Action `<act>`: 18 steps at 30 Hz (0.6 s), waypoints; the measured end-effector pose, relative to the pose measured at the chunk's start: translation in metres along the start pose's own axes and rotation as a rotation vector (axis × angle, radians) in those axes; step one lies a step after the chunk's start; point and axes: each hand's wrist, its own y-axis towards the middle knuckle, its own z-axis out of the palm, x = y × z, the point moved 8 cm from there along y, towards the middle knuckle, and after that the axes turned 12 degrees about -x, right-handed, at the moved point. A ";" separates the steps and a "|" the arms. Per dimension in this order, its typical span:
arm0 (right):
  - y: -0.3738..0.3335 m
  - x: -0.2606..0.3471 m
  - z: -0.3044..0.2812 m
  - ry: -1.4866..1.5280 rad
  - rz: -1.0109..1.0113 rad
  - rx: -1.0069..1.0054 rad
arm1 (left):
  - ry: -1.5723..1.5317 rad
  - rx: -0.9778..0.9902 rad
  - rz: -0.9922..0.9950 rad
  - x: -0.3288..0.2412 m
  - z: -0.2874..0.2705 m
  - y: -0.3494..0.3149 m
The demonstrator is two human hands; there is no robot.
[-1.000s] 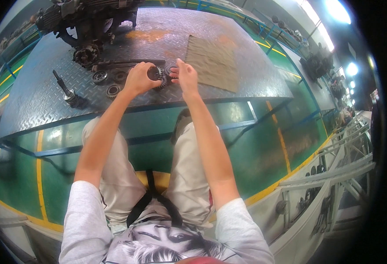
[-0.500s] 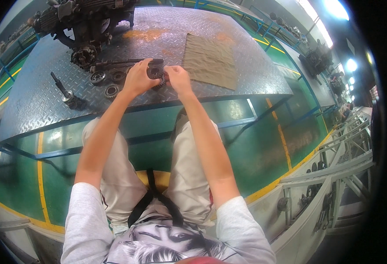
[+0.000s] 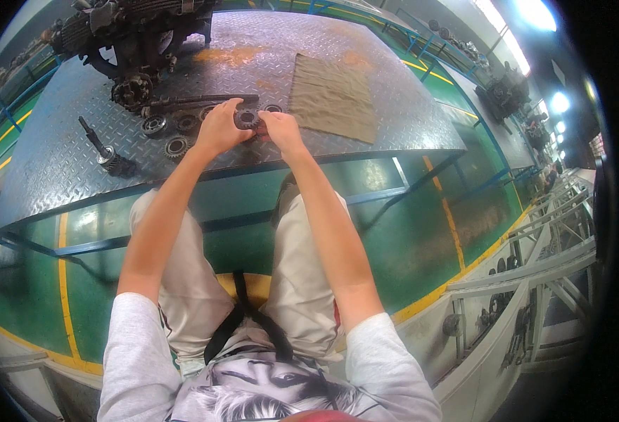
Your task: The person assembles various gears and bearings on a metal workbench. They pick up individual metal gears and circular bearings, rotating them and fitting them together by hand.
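Observation:
A dark toothed gear (image 3: 247,118) with a round centre hole is held between my two hands above the near edge of the metal table (image 3: 211,77). My left hand (image 3: 219,129) grips its left side, thumb at the near rim. Fingers of my right hand (image 3: 281,130) pinch its right side. Just beyond my right fingers lies a small ring-shaped part (image 3: 273,108). Left of my left hand rest a bearing-like ring (image 3: 153,126), a gear (image 3: 186,123) and another toothed ring (image 3: 177,147). Part of one more round piece is hidden behind my left fingers.
Long dark shafts (image 3: 204,100) lie beyond my hands. A splined shaft with a gear (image 3: 105,151) stands tilted at the left. A large greasy engine-like assembly (image 3: 130,42) occupies the far left. An olive cloth (image 3: 334,98) is spread to the right.
Between my hands the gear has turned, so its face and centre hole now show more plainly. My right fingers have shifted slightly down and left, and the small ring beyond them has come into sight.

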 end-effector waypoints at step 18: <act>-0.005 0.012 0.013 -0.238 -0.276 -0.126 | -0.110 -0.033 0.060 0.015 0.002 -0.003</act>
